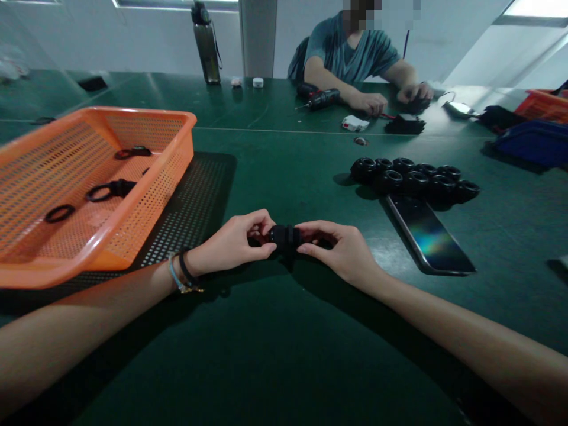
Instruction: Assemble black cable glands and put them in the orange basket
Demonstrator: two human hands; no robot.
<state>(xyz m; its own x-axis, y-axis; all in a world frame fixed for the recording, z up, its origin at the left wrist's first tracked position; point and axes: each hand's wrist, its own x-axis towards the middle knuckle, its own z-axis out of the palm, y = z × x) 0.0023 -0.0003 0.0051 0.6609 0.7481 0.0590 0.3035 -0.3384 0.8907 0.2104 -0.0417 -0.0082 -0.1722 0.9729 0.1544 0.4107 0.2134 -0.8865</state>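
A black cable gland [286, 236], with a wider collar round its middle, is held just above the green table between both hands. My left hand [242, 239] pinches its left end with thumb and fingers. On its right end, my right hand [339, 245] grips in the same way. The fingers cover both ends of the part. To the right lies a cluster of several similar black glands [415, 180], their round openings showing.
An orange plastic basket [155, 183] at left contains black rings [60, 213] and a threaded black part [122, 188]. Right of my hands lies a phone [430, 234]. Across the green table [275, 367], a co-worker [350, 59] handles dark parts near a power drill [322, 99]. A bottle [206, 47] stands behind.
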